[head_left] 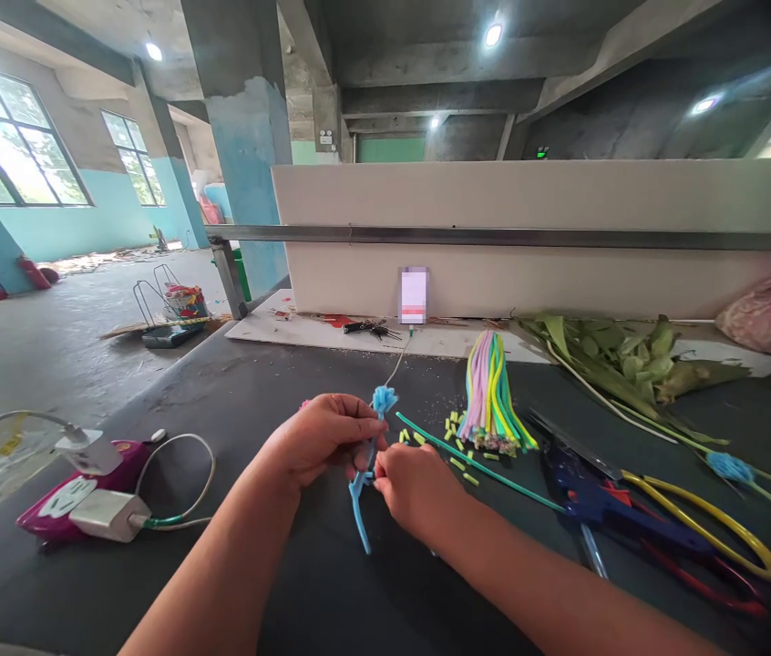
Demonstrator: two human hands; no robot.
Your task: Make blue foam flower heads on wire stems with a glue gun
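A blue fuzzy flower (384, 399) with a stem and dangling blue strands (359, 519) is held upright over the dark table. My left hand (334, 435) pinches its stem just below the blossom. Lower down, the closed fingers of my right hand (407, 481) grip the blue stem where the strands branch off. A green stick (488, 469) lies right of my hands, its far end on a blue glue gun (621, 519). Beside it are small yellow-green pieces (457, 464) and a bundle of coloured pipe cleaners (493, 392).
Yellow-handled scissors (706, 519) lie by the glue gun. Leafy stems (632, 364) and another blue flower (731, 467) are at right. A purple power strip (71, 497) with chargers sits at left. A phone (414, 296) leans against the back board (529, 282).
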